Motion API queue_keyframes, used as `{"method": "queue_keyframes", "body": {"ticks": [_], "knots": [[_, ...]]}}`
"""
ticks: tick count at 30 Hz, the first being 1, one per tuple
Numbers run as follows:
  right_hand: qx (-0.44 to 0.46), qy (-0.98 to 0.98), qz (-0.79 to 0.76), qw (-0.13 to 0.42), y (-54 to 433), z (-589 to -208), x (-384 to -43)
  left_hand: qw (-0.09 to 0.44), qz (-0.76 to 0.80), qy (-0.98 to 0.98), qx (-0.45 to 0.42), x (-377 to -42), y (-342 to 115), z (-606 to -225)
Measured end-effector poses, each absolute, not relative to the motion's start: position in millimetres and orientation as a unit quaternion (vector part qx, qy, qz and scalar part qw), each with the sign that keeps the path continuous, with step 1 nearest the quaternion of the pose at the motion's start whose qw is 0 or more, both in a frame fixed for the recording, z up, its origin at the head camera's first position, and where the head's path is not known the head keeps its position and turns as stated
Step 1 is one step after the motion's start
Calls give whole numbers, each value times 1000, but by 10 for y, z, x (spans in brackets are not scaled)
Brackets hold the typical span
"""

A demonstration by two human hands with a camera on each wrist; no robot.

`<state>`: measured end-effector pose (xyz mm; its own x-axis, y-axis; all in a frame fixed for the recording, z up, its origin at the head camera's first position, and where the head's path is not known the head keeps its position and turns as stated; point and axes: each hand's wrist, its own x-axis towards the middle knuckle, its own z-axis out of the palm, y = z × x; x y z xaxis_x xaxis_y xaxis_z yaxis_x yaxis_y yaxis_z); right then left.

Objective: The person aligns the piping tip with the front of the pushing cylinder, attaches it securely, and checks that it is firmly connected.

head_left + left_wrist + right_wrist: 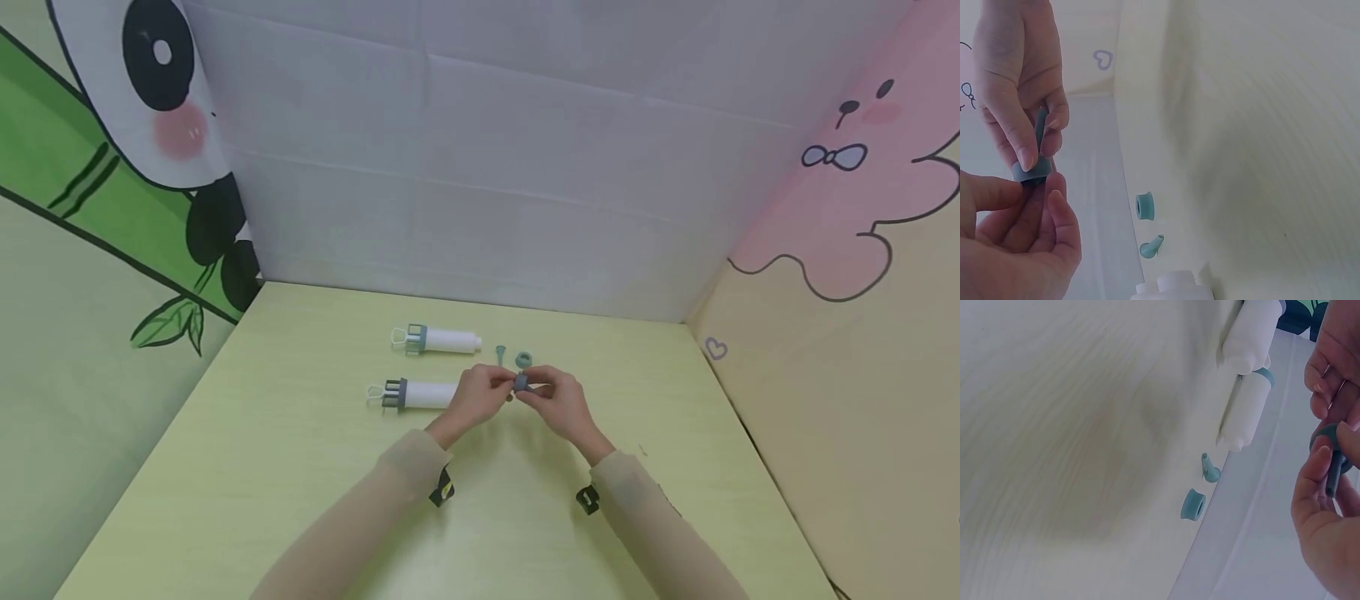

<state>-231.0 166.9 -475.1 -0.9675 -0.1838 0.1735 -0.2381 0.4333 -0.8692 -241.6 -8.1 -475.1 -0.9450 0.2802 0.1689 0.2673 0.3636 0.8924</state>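
A dark blue-grey ring-shaped cap (pixel 521 382) is held above the table between both hands. My right hand (pixel 561 404) grips it with thumb and fingers, and a slim dark stem (pixel 1335 475) stands out from it toward the right palm. From the other side my left hand (pixel 476 393) pinches the cap's edge; its fingertips are partly hidden. Just beyond the hands lie a light teal ring (pixel 523 359) and a small teal nozzle-like piece (pixel 500 353). Left of them, a white tube with a dark grey collar (pixel 429 396) is partly covered by the left hand.
Farther back lies a second white tube with a teal collar (pixel 450 341) and a pale loop handle at its left end. A pale yellow table (pixel 300 500) carries everything. A white back wall (pixel 487 208) and printed side walls enclose it.
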Motion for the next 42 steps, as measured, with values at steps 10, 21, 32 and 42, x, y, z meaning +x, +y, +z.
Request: {"method": "queue_keyframes", "body": {"ticks": [10, 21, 32, 42], "knots": [[140, -847, 513, 23, 1631, -4708, -2332, 13, 538, 827, 162, -2381, -93, -4746], [141, -844, 518, 1, 1531, -4439, -2169, 21, 527, 830, 182, -2385, -118, -4780], [132, -830, 541, -22, 1532, -4471, -2200, 17, 529, 827, 189, -2437, -134, -4825], [129, -799, 584, -57, 1579, -4557, -2252, 6, 542, 817, 198, -2442, -161, -4789]]}}
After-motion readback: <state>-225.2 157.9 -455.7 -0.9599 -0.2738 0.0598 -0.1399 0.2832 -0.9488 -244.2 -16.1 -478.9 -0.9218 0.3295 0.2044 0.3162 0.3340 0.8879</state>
